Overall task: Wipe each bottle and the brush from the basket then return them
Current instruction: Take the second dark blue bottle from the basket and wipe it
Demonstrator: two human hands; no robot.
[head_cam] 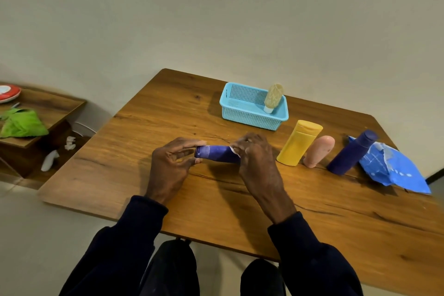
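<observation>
The left hand (168, 163) and right hand (257, 158) grip a blue bottle (218, 152) over the wooden bench (240, 214), beside a beige wall (216, 19).

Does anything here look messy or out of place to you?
Yes: crumpled white tissues lie down left of the table, beside the low shelf, as if dropped there. Nothing on the table looks spilled.

A plain cream wall (216, 7) filled the upper half of the frame. A wooden table (168, 108) with dark grain stood at centre and right; a lower wooden shelf (60, 107) sat at left, above pale floor (36, 235).
</observation>
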